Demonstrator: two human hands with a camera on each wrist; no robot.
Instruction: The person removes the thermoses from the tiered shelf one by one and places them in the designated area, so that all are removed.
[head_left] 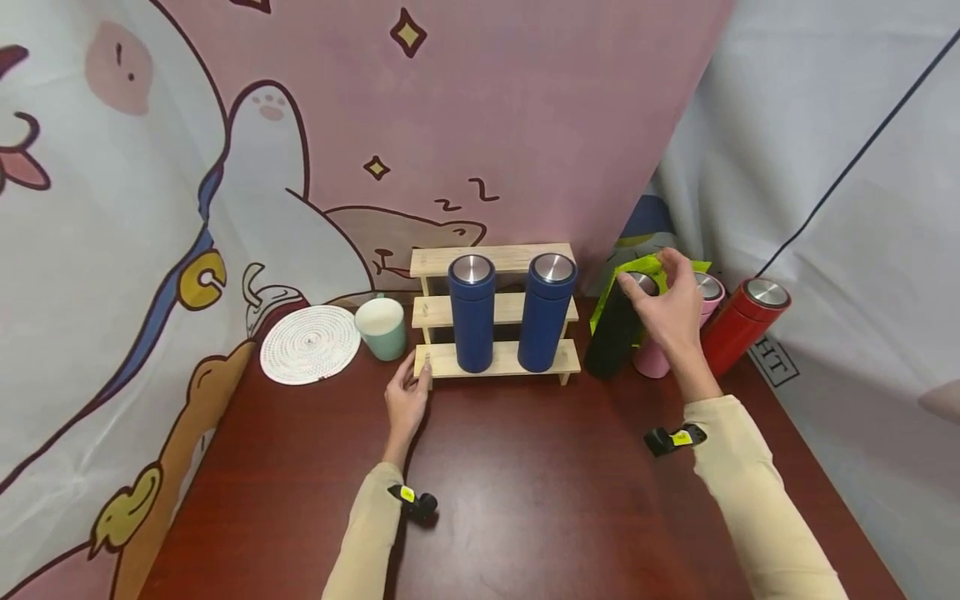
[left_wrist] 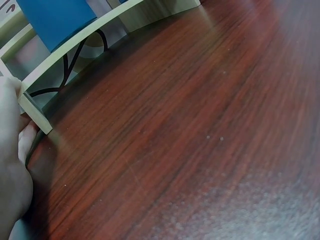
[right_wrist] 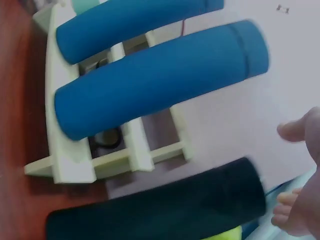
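Observation:
A three-tier wooden shelf rack point(head_left: 442, 361) stands on the table, with two blue vacuum flasks point(head_left: 472, 321) point(head_left: 547, 321) upright on its lowest step. My left hand point(head_left: 407, 396) grips the left end of that step, thumb on top; the left wrist view has the rack's corner point(left_wrist: 36, 111) beside the fingers. Over a black vacuum flask point(head_left: 611, 337) on the table, right of the rack, is my right hand point(head_left: 671, 308), thumb and fingers spread. The right wrist view shows a gap between this hand point(right_wrist: 305, 185) and the black flask's top point(right_wrist: 245, 187).
Right of the black flask stand a pink flask point(head_left: 652, 358) and a red flask point(head_left: 742, 329), with a yellow-green sheet point(head_left: 600, 310) behind. On the left are a mint cup point(head_left: 384, 337) and a round white woven mat point(head_left: 307, 346). Printed cloth point(head_left: 525, 125) hangs behind the table point(head_left: 510, 467).

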